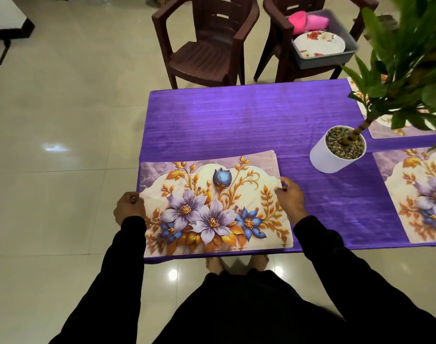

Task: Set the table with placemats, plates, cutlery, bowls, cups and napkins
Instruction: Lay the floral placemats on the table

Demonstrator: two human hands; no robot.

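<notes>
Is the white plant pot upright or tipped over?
Upright: the white pot stands on the purple tablecloth, its pebbles level inside.

Left hand (129, 207) and right hand (291, 197) are held apart, fingers curled, arms extended forward.

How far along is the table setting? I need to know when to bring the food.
Early. Two floral placemats already lie right of the potted plant: near placemat, far placemat. The left hand and right hand grip the edges of a placemat stack. The plates and pink items still sit in the grey tub on the chair; no cutlery visible.
</notes>
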